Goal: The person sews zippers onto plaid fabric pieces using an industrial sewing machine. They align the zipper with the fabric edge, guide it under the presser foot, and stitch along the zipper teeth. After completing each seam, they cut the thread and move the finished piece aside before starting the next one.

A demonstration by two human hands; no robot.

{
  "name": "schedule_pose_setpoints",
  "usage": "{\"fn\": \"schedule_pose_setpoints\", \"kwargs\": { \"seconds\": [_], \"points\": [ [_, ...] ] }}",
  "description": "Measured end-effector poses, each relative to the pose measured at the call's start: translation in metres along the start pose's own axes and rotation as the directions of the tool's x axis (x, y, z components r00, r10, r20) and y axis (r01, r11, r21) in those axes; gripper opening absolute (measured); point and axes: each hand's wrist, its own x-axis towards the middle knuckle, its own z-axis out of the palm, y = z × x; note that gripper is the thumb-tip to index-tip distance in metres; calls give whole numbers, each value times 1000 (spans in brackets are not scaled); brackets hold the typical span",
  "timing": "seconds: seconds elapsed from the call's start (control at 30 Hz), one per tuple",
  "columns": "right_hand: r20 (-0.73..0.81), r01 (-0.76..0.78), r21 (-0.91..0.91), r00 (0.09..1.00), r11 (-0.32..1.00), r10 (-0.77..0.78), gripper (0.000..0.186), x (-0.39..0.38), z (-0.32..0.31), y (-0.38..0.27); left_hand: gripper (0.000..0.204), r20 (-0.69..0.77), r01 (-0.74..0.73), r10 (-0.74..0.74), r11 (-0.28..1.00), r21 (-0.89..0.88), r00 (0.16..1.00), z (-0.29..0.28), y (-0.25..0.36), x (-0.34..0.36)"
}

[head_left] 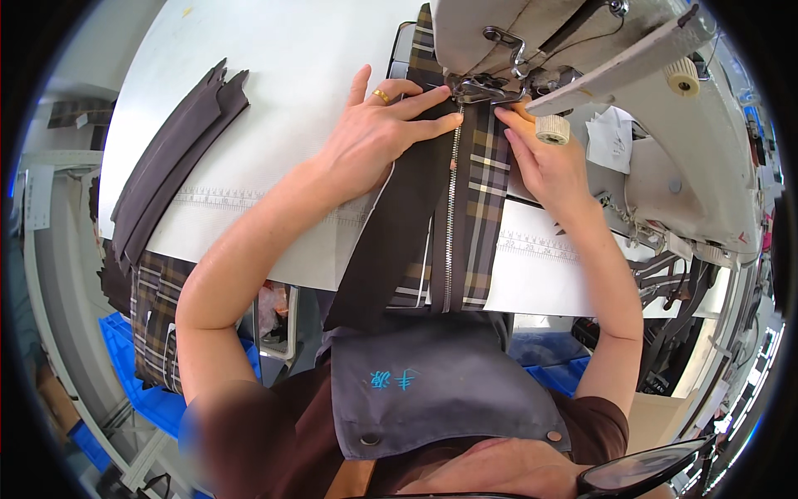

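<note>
My left hand (370, 133) lies spread over a dark fabric strip (403, 220), its thumb and forefinger tips at a metal-toothed zipper (451, 216) just in front of the presser foot (478, 90) of a sewing machine (573, 46). The little finger is raised. The zipper runs lengthwise between the dark strip and plaid fabric (486, 195), which passes up to the foot. At the plaid fabric's right edge, close to the foot, my right hand (553, 162) has thumb and forefinger together on that edge; a machine knob partly hides its other fingers.
A stack of dark fabric pieces (179, 158) lies at the table's left. Plaid pieces (154, 316) hang over the left edge above a blue bin (125, 366). A ruler scale (220, 198) runs across the white table (274, 50). White paper (609, 137) sits beneath the machine arm.
</note>
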Motion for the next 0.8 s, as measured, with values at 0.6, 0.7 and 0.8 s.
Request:
{"fn": "schedule_pose_setpoints", "kwargs": {
  "seconds": [0.6, 0.7, 0.8],
  "points": [
    [473, 180, -15, 868, 984, -152, 72, 39, -23, 29, 43, -2, 10, -10, 1000, 9, 1000, -6, 3, 3],
    [511, 184, -42, 848, 982, -137, 74, 39, -25, 30, 44, 4, 4, -4, 1000, 17, 1000, -6, 3, 3],
    [645, 96, -120, 764, 988, 5, 83, 45, -27, 28, 44, 8, 7, -8, 1000, 9, 1000, -7, 3, 3]
  ]
}}
